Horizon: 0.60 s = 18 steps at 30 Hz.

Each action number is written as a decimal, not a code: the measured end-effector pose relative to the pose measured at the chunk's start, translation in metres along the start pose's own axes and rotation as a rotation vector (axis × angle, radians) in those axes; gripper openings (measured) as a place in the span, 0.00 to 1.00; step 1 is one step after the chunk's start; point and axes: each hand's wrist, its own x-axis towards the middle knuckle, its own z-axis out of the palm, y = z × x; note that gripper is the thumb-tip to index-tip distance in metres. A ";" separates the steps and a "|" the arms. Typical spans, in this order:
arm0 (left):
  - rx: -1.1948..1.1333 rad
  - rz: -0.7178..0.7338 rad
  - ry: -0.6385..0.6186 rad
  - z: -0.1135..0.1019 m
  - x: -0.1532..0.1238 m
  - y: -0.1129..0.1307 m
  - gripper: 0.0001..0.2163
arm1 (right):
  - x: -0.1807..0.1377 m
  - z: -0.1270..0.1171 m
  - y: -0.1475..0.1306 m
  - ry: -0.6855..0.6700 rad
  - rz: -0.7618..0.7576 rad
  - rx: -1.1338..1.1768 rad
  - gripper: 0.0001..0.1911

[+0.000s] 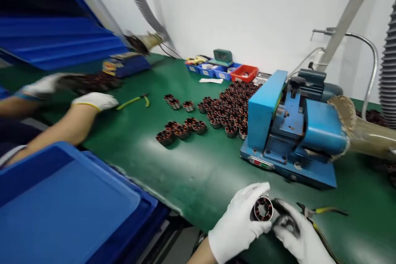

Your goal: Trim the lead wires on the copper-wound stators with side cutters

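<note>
My left hand [239, 225], in a white glove, grips a motor stator [263, 208], a short metal ring with copper windings inside. The stator's open end faces up toward me. Close beside it is my right hand [293, 231], also gloved, with curled fingers around a dark, round shape that is too blurred to name. Just right of that hand lie cutting pliers [309, 212] with yellow-green handles. Many similar stators [229, 105] stand on the green table [192, 173] beyond my hands, with a few smaller groups to their left.
A blue machine [278, 128] with a motor and duct stands ahead of my hands. Blue trays [71, 206] fill the lower left. At left, a co-worker's gloved hands [94, 101] are near other pliers [133, 102]. Small bins [244, 73] line the wall.
</note>
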 end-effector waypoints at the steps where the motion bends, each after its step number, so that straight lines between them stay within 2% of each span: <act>1: -0.016 0.038 -0.004 0.008 -0.001 0.002 0.36 | 0.005 0.000 -0.002 0.002 0.017 0.014 0.23; 3: -0.020 0.103 0.022 0.020 -0.001 0.002 0.44 | 0.014 0.001 -0.007 0.065 0.020 0.011 0.22; 6: -0.017 0.091 0.098 0.029 0.000 0.001 0.52 | 0.021 0.004 -0.019 0.162 0.028 -0.029 0.08; 8: -0.013 0.090 0.124 0.031 0.000 0.001 0.54 | 0.023 0.006 -0.025 0.186 0.040 -0.027 0.03; 12: 0.019 0.185 0.148 0.032 0.000 -0.002 0.52 | 0.023 0.009 -0.032 0.217 0.048 -0.011 0.03; 18: -0.054 0.173 0.132 0.032 0.000 -0.004 0.60 | 0.024 0.009 -0.036 0.238 0.067 0.056 0.01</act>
